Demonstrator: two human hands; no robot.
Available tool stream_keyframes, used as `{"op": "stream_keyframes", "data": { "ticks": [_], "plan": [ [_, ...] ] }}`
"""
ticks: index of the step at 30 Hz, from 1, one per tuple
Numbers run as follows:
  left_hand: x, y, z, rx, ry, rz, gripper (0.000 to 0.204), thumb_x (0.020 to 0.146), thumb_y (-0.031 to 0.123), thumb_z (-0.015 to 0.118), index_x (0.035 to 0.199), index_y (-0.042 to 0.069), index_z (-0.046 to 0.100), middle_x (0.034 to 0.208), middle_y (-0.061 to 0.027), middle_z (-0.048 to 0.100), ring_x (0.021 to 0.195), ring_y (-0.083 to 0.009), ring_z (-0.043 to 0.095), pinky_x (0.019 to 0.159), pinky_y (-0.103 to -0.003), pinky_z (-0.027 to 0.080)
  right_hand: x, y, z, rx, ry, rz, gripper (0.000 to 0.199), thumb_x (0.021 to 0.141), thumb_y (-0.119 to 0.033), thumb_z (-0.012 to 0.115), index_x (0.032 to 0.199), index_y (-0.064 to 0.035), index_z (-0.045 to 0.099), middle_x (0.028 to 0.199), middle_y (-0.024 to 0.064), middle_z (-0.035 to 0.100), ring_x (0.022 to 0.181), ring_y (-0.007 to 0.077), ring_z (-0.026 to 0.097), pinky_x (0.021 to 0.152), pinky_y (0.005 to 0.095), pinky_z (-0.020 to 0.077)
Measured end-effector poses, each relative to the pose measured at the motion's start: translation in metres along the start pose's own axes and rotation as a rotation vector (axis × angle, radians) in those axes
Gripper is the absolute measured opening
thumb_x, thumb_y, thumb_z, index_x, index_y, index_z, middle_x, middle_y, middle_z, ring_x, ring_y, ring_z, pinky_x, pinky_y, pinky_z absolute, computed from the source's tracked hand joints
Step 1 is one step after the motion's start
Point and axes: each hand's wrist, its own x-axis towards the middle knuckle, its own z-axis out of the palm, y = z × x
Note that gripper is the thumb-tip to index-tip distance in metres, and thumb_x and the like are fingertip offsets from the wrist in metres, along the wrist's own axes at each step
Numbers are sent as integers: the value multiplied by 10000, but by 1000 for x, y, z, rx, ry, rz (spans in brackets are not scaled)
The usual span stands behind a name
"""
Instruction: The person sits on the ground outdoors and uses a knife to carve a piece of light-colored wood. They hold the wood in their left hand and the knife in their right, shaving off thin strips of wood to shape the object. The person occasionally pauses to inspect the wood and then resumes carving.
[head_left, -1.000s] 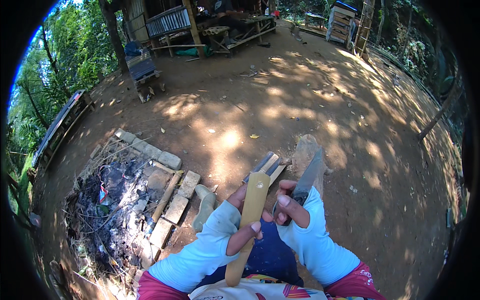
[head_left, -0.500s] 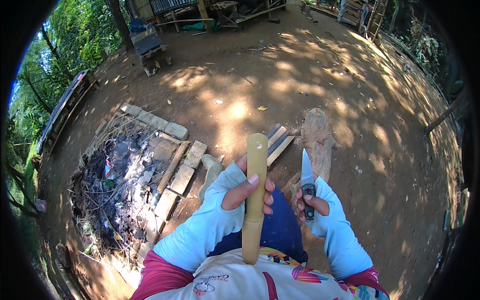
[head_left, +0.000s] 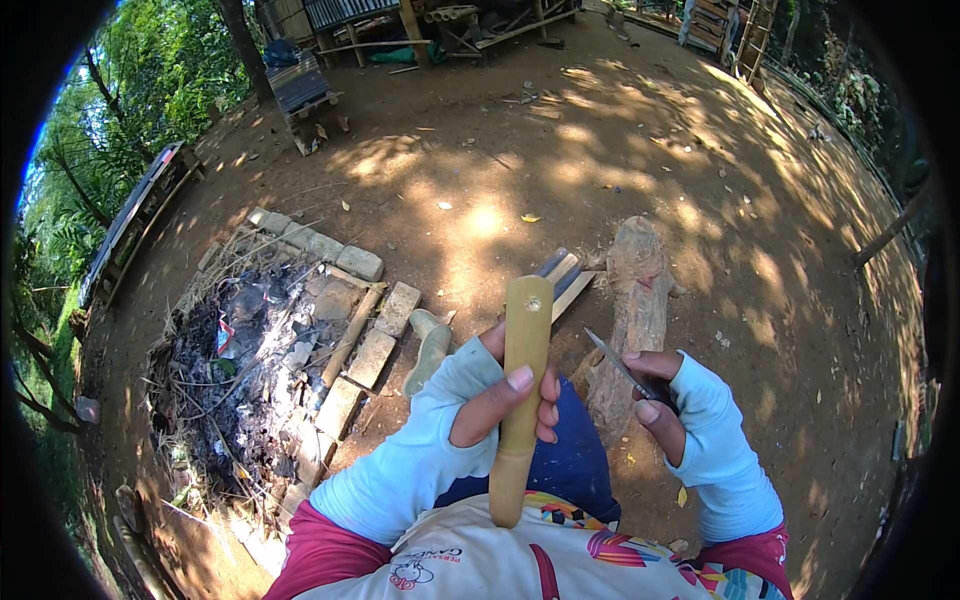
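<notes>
Yellow-tan bamboo, a short length of it (head_left: 517, 395), stands nearly upright in front of the person's chest, the left hand (head_left: 505, 400) wrapped shut around its middle, thumb across the front. Just to the right, apart from the bamboo, the right hand (head_left: 652, 395) closes on a knife (head_left: 622, 368) whose blade points up and left toward the stick. Below lies bare, sun-dappled dirt (head_left: 600, 160). A log (head_left: 630, 300) rests beyond the knife, with split slats (head_left: 562, 277) beside it. To the left a brick-edged ash pit (head_left: 250, 370) hems the ground; the right side stays open earth.
</notes>
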Motion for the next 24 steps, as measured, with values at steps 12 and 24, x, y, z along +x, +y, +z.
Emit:
{"op": "stream_keyframes", "data": {
  "ticks": [12,24],
  "plan": [
    [-6,19,30,218,82,104,554,977,230,546,1419,-6,309,947,-116,563,808,-203,609,770,-359,543,25,-52,-13,-378,-25,-171,420,783,-52,725,1193,-117,662,786,97,591,679,259,601,623,355,489],
    [-7,16,32,436,105,246,427,1033,259,477,1377,20,395,878,-30,524,703,-80,525,635,-226,460,27,-59,-9,-579,40,-259,432,759,-84,755,1175,-175,681,791,84,592,647,254,600,555,356,492]
  ]
}}
